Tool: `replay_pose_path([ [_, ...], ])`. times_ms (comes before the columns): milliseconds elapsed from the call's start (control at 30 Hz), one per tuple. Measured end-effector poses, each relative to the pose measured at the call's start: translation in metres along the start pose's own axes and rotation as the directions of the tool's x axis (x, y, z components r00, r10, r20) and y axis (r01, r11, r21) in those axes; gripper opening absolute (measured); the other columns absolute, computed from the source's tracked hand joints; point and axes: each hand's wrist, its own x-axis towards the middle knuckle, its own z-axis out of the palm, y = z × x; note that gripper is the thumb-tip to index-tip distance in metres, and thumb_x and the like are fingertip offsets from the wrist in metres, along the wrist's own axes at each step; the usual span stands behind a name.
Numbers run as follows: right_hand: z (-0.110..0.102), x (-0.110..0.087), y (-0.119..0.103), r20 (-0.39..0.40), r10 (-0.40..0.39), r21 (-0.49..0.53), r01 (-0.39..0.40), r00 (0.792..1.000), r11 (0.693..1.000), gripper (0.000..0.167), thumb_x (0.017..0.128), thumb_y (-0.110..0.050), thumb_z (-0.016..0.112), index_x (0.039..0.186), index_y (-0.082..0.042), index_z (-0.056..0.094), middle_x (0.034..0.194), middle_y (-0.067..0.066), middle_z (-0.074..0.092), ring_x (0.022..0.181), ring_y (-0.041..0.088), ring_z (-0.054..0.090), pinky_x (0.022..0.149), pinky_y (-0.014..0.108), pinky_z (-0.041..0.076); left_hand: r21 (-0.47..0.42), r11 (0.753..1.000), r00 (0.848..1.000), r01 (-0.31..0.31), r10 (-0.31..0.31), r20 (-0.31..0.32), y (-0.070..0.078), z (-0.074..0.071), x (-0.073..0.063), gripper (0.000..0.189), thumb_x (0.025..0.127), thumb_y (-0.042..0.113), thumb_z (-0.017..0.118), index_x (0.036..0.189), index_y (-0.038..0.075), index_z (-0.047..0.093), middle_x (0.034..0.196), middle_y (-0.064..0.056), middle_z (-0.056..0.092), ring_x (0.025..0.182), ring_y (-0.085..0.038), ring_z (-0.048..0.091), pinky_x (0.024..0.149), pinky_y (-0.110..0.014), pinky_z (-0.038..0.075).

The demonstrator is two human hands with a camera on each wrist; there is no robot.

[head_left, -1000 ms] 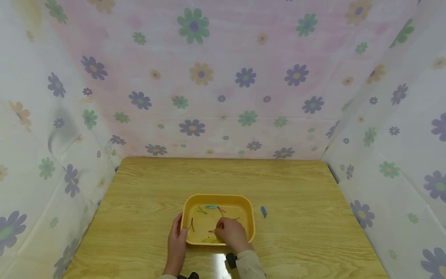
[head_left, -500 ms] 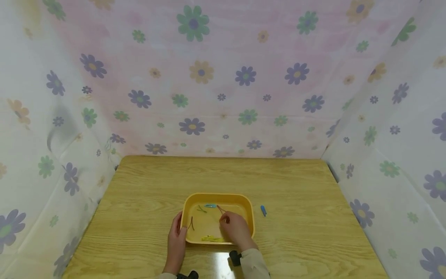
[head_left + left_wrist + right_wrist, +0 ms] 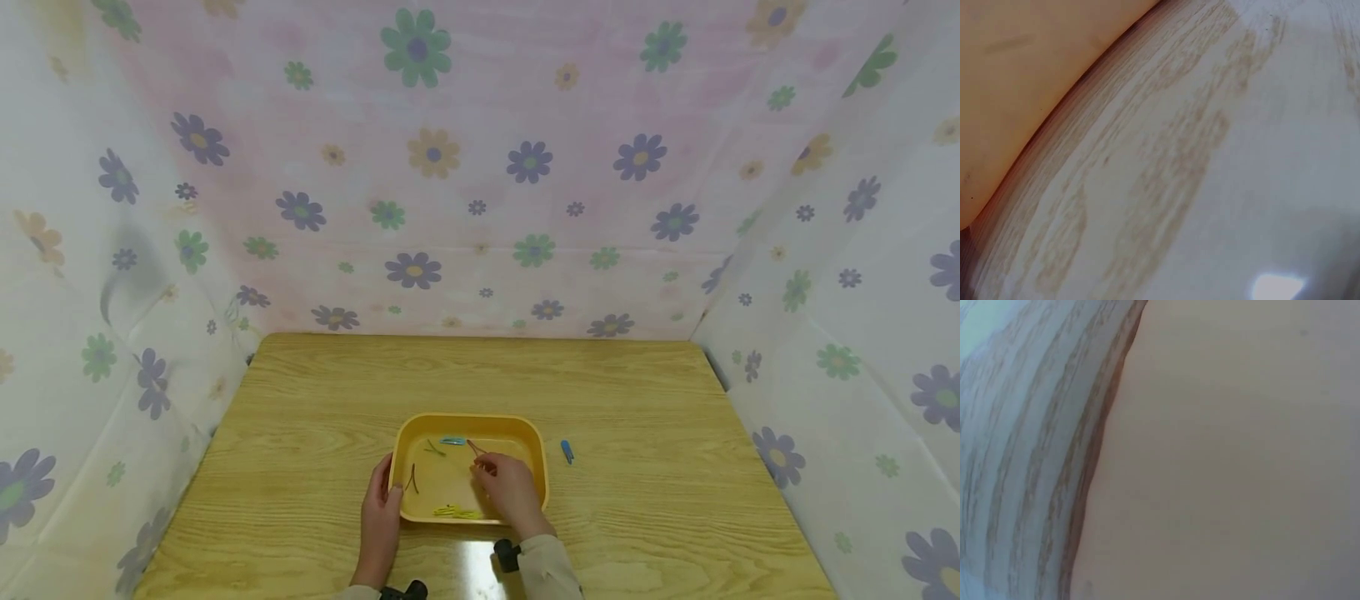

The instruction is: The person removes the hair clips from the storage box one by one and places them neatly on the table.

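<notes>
In the head view, my left hand [image 3: 382, 504] grips the left wall of a shallow yellow tray [image 3: 510, 429], thumb at the rim. My right hand [image 3: 513, 492] is over the tray's right half, its thumb and fingertips together, pinching what seems to be a thin reddish hairpin, mostly hidden. Inside the tray lie a brown V-shaped hairpin [image 3: 413, 479], a green hairpin [image 3: 435, 448], a light-blue hair clip [image 3: 453, 442] and a red hairpin [image 3: 476, 447], partly behind my fingers. Several yellow hairpins [image 3: 456, 512] lie together along the near wall. Both wrist views show mainly skin and tabletop.
A blue clip [image 3: 567, 452] lies on the wooden table [image 3: 637, 400] just right of the tray. Flower-printed cloth [image 3: 480, 167] hangs behind the table and on both sides. Dark wrist cameras sit below each hand.
My right hand has risen slightly up and right within the tray. The reddish hairpin that lay by its fingertips is gone from that spot. My left hand stays on the tray.
</notes>
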Motion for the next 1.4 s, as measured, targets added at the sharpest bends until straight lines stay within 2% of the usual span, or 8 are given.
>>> replay_pose_path([
  [167,-0.0002,-0.0008,-0.0004,-0.019,-0.001,0.035,0.002,1.0,0.999,0.019,0.084,-0.027,0.062,0.092,-0.011,0.068,0.072,-0.007,0.059,0.053,0.003,0.051,0.05,0.022,0.043,0.004,1.0,1.0,-0.014,0.014,-0.007,-0.0012,-0.0001,-0.0002,0.045,0.091,0.007,0.039,0.132,0.027,0.037,0.137,0.008,0.033,0.125,-0.007,0.029,0.091,-0.013,0.034],
  [300,0.0013,-0.0005,0.0012,-0.029,-0.012,0.006,0.013,0.999,1.0,0.019,0.083,-0.03,0.062,0.09,-0.013,0.068,0.072,-0.008,0.059,0.053,0.002,0.051,0.052,0.023,0.042,0.009,1.0,1.0,-0.007,0.007,-0.016,-0.0015,0.0007,-0.0009,0.046,0.091,0.008,0.039,0.131,0.03,0.038,0.136,0.011,0.033,0.124,-0.005,0.03,0.093,-0.019,0.035],
  [433,0.0027,0.0003,0.0028,-0.047,-0.035,-0.053,0.032,0.998,0.998,0.016,0.083,-0.026,0.062,0.09,-0.013,0.068,0.073,-0.009,0.058,0.058,0.004,0.049,0.054,0.024,0.042,0.01,1.0,1.0,0.006,-0.006,-0.018,-0.0007,0.0011,-0.0013,0.046,0.09,0.01,0.039,0.131,0.031,0.038,0.136,0.012,0.033,0.124,-0.005,0.03,0.095,-0.026,0.035],
  [567,0.0035,-0.0001,0.0039,-0.059,-0.056,-0.079,0.051,0.997,0.996,0.013,0.083,-0.023,0.062,0.09,-0.014,0.068,0.073,-0.009,0.055,0.062,0.007,0.046,0.055,0.024,0.04,0.009,1.0,1.0,0.003,-0.003,-0.024,-0.0008,0.0007,-0.002,0.047,0.09,0.009,0.039,0.132,0.03,0.038,0.137,0.01,0.033,0.125,-0.006,0.031,0.095,-0.025,0.036],
  [767,0.0035,0.0001,0.0039,-0.042,-0.009,-0.02,0.008,0.999,1.0,0.009,0.083,-0.025,0.062,0.085,-0.016,0.063,0.068,-0.007,0.049,0.058,0.009,0.043,0.051,0.023,0.036,-0.001,1.0,1.0,0.002,-0.002,-0.024,-0.0026,0.0004,-0.0016,0.046,0.091,0.009,0.039,0.131,0.031,0.039,0.137,0.011,0.034,0.124,-0.005,0.031,0.094,-0.024,0.036],
  [967,0.0032,0.0006,0.0045,-0.006,0.005,-0.059,-0.005,1.0,0.998,0.006,0.083,-0.021,0.061,0.083,-0.015,0.063,0.07,-0.006,0.047,0.061,0.012,0.042,0.054,0.024,0.036,0.004,1.0,1.0,0.013,-0.013,-0.026,-0.0018,0.0006,0.0004,0.046,0.09,0.009,0.04,0.132,0.029,0.039,0.136,0.011,0.035,0.125,-0.005,0.031,0.095,-0.026,0.035],
  [1200,0.003,0.0013,0.0037,-0.064,-0.038,-0.088,0.032,0.997,0.996,0.008,0.082,-0.021,0.064,0.078,-0.014,0.064,0.072,-0.006,0.045,0.063,0.011,0.04,0.055,0.023,0.036,-0.007,1.0,1.0,-0.008,0.008,-0.009,-0.0013,-0.0008,0.0025,0.045,0.091,0.008,0.04,0.131,0.027,0.039,0.136,0.008,0.035,0.126,-0.007,0.029,0.097,-0.028,0.032],
  [1400,0.0036,0.0034,0.0025,-0.123,-0.065,-0.075,0.056,0.99,0.996,0.006,0.083,-0.017,0.063,0.084,-0.013,0.068,0.074,-0.005,0.045,0.065,0.01,0.041,0.056,0.023,0.037,-0.003,1.0,1.0,0.0,0.0,-0.002,-0.0009,-0.0016,0.0031,0.045,0.091,0.009,0.041,0.132,0.025,0.039,0.137,0.007,0.034,0.126,-0.007,0.028,0.097,-0.028,0.032],
])
